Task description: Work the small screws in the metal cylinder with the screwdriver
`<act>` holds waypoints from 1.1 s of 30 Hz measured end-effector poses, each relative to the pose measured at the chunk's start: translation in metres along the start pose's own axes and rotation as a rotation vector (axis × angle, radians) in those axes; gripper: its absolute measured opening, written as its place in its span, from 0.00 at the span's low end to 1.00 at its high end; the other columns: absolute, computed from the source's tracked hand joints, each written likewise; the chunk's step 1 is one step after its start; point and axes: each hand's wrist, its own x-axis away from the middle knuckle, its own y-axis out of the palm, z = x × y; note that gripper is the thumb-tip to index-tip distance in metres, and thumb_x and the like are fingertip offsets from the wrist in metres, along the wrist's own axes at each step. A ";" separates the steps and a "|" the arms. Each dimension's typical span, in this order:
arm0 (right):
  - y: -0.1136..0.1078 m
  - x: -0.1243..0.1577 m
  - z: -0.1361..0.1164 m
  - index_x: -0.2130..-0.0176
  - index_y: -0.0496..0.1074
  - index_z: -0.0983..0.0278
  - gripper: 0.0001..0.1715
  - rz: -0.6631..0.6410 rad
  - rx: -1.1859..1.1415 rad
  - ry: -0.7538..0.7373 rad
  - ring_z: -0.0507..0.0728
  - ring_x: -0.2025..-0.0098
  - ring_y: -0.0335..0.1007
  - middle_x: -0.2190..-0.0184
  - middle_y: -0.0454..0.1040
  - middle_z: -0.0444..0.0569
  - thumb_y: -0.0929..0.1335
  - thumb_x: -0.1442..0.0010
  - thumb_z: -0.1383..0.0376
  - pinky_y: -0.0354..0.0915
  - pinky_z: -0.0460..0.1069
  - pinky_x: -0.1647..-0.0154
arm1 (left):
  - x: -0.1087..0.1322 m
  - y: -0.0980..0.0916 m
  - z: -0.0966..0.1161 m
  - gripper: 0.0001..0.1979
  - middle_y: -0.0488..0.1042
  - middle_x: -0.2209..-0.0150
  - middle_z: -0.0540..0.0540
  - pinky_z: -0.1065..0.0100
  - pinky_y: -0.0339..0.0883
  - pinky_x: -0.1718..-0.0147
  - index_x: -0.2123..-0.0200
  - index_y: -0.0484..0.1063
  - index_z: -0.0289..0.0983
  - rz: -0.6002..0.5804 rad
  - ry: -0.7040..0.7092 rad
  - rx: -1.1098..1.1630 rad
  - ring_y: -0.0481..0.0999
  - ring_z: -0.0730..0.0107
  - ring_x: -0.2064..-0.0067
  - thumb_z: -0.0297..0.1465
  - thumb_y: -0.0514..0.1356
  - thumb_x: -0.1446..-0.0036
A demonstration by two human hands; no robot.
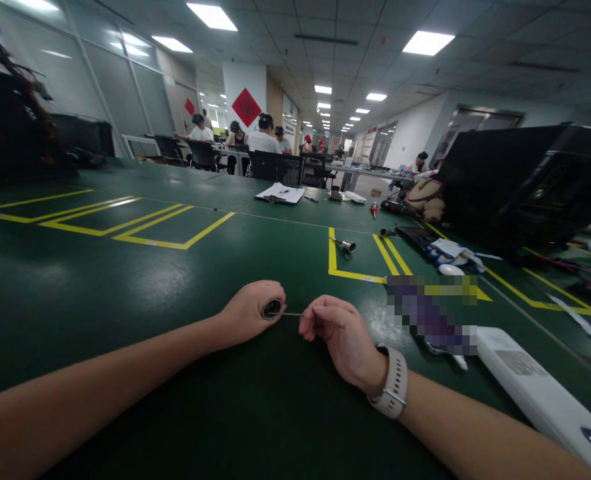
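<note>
My left hand [255,308] is closed around a small metal cylinder [271,309], whose dark, hollow-looking round end faces me. From that end a thin straight rod [289,314] runs across the gap towards my right hand [338,337]. The right fingertips pinch the rod's far end, and whatever else they cover is hidden. A pale watch strap circles my right wrist. Both hands are just above the dark green tabletop [185,293]. Farther back to the right lies a similar metal cylinder [348,247] with a thin pin sticking out, inside a yellow-taped outline.
A long white device [535,380] and a purple, partly blurred packet [428,317] lie to the right. Beyond are a glove [453,253], a red screwdriver [374,209] and a clipboard with paper [280,193]. A large black case [525,180] stands at the right. Several people sit in the background.
</note>
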 end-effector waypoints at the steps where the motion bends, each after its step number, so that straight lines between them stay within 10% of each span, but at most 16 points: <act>1: 0.000 0.000 0.000 0.76 0.70 0.67 0.08 0.012 0.012 -0.003 0.50 0.78 0.63 0.80 0.71 0.46 0.63 0.49 0.69 0.57 0.46 0.75 | 0.000 0.000 0.000 0.07 0.63 0.77 0.52 0.72 0.57 0.74 0.78 0.62 0.35 -0.008 0.004 -0.014 0.64 0.74 0.74 0.24 0.54 0.49; 16: -0.001 0.000 0.000 0.83 0.66 0.66 0.09 0.187 0.194 -0.070 0.48 0.83 0.55 0.88 0.62 0.41 0.62 0.54 0.68 0.50 0.45 0.81 | 0.000 -0.002 0.005 0.06 0.67 0.74 0.50 0.70 0.60 0.70 0.74 0.66 0.35 -0.143 -0.023 -0.179 0.67 0.70 0.70 0.20 0.53 0.54; 33: 0.001 0.006 -0.004 0.75 0.69 0.64 0.10 0.047 0.340 -0.150 0.52 0.74 0.62 0.79 0.67 0.44 0.62 0.45 0.66 0.58 0.47 0.72 | -0.001 -0.002 0.004 0.04 0.66 0.77 0.52 0.71 0.57 0.75 0.77 0.64 0.36 -0.058 -0.138 -0.045 0.66 0.73 0.74 0.25 0.55 0.52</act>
